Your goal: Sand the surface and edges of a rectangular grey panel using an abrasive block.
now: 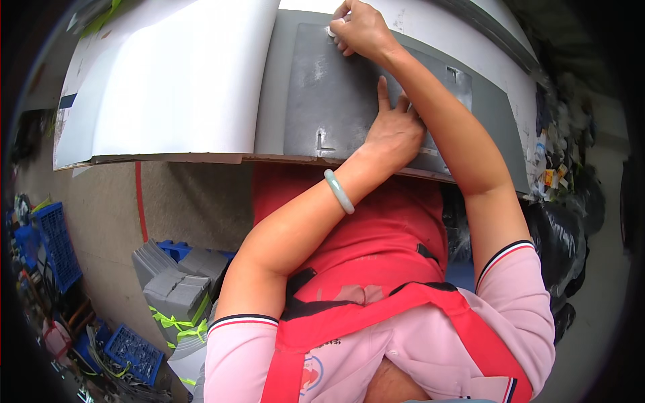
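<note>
A dark grey rectangular sheet (342, 87) lies on a larger, lighter grey sheet (272, 114) on the table. L-shaped cut-outs with white smudges show near its corners. At its far left corner, my right hand (366, 30) is closed in a pinch on a small white chalk-like piece (332, 31); my fingers partly hide it. My left hand (396, 131) lies flat on the dark sheet near its front edge, fingers stretched out, partly hidden behind my right forearm. A pale green bangle (339, 191) circles my left wrist.
A large white sheet (175, 80) covers the table's left part. Below, to the left, stand bundles of grey sheets (175, 292) tied with yellow-green strips. Blue crates (57, 245) sit farther left on the floor. Black plastic bags (557, 235) and scraps lie at the right.
</note>
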The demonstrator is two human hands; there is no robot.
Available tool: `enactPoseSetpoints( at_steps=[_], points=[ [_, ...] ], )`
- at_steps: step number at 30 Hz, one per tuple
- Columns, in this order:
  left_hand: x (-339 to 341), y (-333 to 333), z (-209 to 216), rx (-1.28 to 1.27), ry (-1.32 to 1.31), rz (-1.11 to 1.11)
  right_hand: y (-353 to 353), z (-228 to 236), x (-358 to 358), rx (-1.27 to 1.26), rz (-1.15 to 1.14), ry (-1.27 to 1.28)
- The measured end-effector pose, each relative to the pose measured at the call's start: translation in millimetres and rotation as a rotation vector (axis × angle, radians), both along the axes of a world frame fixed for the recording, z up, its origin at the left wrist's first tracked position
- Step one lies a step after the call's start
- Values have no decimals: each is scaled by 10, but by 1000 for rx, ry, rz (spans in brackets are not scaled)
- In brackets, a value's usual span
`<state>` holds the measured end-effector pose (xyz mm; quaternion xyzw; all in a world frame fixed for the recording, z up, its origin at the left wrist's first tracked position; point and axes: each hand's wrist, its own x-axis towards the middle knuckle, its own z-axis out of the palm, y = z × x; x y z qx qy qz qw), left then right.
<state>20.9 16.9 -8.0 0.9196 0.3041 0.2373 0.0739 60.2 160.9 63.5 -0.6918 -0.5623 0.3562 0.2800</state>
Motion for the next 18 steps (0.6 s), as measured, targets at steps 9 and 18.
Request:
enactPoseSetpoints(
  at_steps=[9,18],
  points=[
    [30,1,-47,-146,-137,-35,-678,49,-26,-67,142,114],
    [13,13,-90,36,-90,11,-1324,175,-362,-270,393,-104]
  ],
)
